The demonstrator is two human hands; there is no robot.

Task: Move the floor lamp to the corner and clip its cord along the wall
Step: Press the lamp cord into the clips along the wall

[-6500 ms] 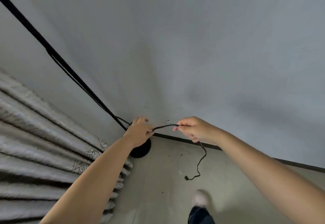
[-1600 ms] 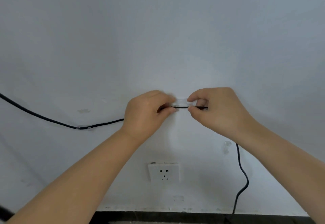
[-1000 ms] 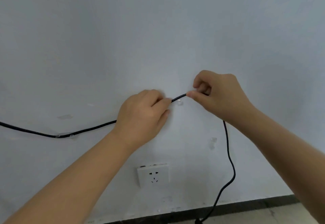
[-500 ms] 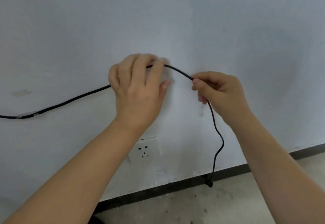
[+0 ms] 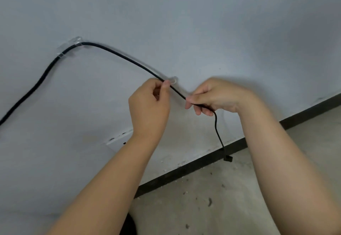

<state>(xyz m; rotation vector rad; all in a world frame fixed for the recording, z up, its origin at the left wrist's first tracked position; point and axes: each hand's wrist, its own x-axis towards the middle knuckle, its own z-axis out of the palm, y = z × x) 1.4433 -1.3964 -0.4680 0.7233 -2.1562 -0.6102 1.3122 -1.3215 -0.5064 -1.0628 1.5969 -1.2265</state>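
The black lamp cord (image 5: 118, 55) runs along the pale wall (image 5: 184, 22) from the left edge. It sits in a clear clip (image 5: 71, 46) at upper left, then slopes down to my hands. My left hand (image 5: 150, 105) pinches the cord beside a second clear clip (image 5: 173, 79). My right hand (image 5: 215, 98) grips the cord just to the right of it. Below my right hand the cord hangs loose and ends in a small black plug (image 5: 227, 158) near the floor. The lamp itself is out of view.
A white wall socket (image 5: 120, 139) shows partly behind my left forearm. A dark skirting strip (image 5: 193, 168) runs along the foot of the wall. The concrete floor (image 5: 212, 207) below is dusty with small bits of debris.
My left hand has left the upper clip, where the cord now sits, and moved down right to a second clip. My right hand slid further along the cord. The view shifted right and down.
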